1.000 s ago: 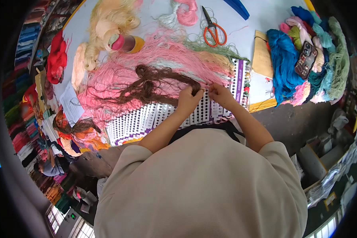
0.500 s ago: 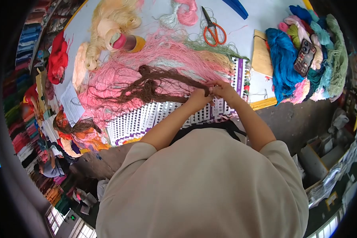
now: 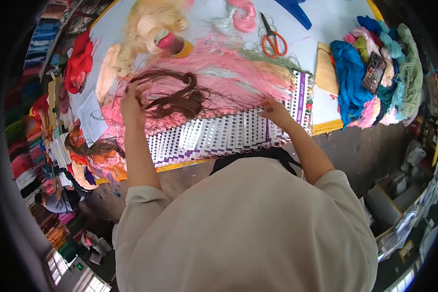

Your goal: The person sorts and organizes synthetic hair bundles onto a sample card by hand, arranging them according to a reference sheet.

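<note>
A loose hank of dark brown thread (image 3: 187,100) lies tangled over a spread of pink thread (image 3: 224,73). At the hank's left end is my left hand (image 3: 134,103), its fingers curled around brown strands. Well to the right, my right hand (image 3: 277,114) pinches at the edge of the pink spread; a few thin dark strands run toward its fingertips. Beneath both, white cards with punched holes (image 3: 204,138) overlap in a row along the table's front edge. What exactly sits between the right fingertips is too fine to make out.
Orange-handled scissors (image 3: 274,43), a blue plastic tool (image 3: 297,12) and a thread cone (image 3: 174,44) lie farther back. At right are a brown card (image 3: 326,70), blue hanks (image 3: 348,80) and a dark gamepad-like object (image 3: 374,73). Red thread (image 3: 79,63) and a paper sheet (image 3: 91,119) lie left.
My left hand has moved far left from beside my right hand, drawing brown thread with it. The hank now bunches toward the left. My right hand stays near the cards' right end.
</note>
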Available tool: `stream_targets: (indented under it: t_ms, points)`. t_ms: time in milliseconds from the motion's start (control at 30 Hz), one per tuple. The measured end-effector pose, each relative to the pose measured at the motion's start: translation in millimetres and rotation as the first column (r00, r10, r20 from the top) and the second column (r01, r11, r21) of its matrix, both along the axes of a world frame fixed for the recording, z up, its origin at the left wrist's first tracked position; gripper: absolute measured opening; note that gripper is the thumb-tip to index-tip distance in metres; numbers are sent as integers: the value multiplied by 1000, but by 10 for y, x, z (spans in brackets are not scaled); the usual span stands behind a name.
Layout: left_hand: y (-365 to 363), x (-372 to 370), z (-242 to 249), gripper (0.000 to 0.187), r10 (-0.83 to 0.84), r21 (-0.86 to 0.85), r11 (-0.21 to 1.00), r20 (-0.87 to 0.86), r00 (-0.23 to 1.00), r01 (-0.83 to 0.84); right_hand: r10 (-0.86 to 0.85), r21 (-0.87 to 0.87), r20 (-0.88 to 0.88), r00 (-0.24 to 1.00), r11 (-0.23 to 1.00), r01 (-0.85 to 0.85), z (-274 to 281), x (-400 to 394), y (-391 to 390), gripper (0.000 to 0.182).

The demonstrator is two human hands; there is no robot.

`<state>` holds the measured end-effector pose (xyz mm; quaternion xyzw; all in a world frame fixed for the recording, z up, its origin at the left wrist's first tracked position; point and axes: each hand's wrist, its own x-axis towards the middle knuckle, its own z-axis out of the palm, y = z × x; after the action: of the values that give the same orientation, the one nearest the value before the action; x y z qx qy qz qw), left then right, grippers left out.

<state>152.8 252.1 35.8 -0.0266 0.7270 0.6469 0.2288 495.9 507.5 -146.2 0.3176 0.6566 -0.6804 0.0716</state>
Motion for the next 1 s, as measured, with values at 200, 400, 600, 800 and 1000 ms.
stream_targets:
  t_ms: [200, 400, 600, 800, 1000]
  points:
    - [311, 947, 26, 46, -451, 665, 735, 333, 828, 133, -310, 114, -92, 946, 941, 320, 632, -330, -384, 22]
    - [464, 1515, 361, 47, -541, 736, 664, 348, 766, 135, -194, 220, -478, 856, 918, 331, 1934, -576, -954, 14]
    - [329, 1733, 285, 42, -631, 740, 610, 238, 738, 284, -170, 415, -513, 842, 809, 416, 1984, -485, -1178, 15]
    - [302, 1886, 104, 38, -637, 658, 652, 207, 742, 377, -117, 356, -469, 875, 882, 309, 1861, -276, -1187, 8]
    - [314, 1235, -417, 12, -399, 671, 717, 617, 678, -189, -769, -789, -385, 509, 561, 250, 1736, 543, -279, 7]
